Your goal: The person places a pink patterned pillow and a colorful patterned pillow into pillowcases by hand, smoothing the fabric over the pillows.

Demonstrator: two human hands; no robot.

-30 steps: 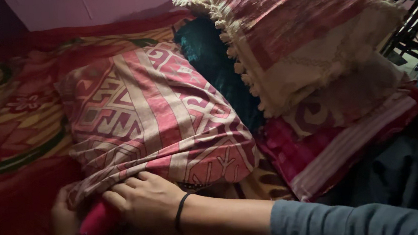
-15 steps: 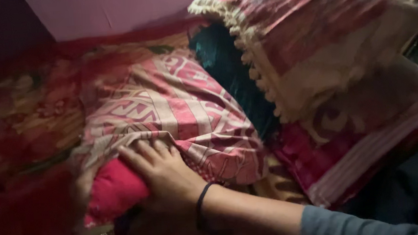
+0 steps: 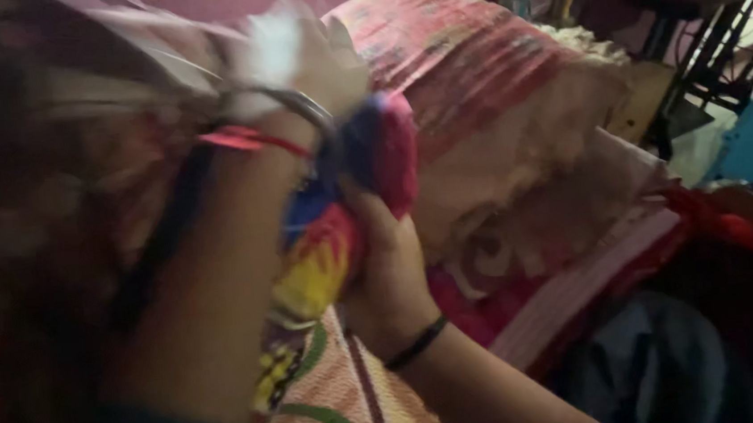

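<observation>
The right hand (image 3: 390,264), a thin black band at its wrist, is curled shut around a bunched, brightly coloured cloth bundle in red, blue and yellow (image 3: 342,232), fingers wrapped over its upper red end and the thumb side pressed into its middle. The bundle stands raised in front of the camera, its long axis running roughly up and down, leaning a little toward the right hand at the top.

The left forearm (image 3: 221,286) rises close beside the bundle on its other side, with a red thread and a metal bangle at the wrist. The left hand itself is lost in motion blur above the bundle's top, so I cannot tell whether it grips the cloth or only lies against it. Of the two, the right hand is plainly the one bearing the bundle.

Beyond the right hand, farther from the person, sits a large red-and-cream striped cushion with a fringed edge (image 3: 485,113). Beneath both hands lies a pink woven bedcover with green curls (image 3: 338,411).
</observation>
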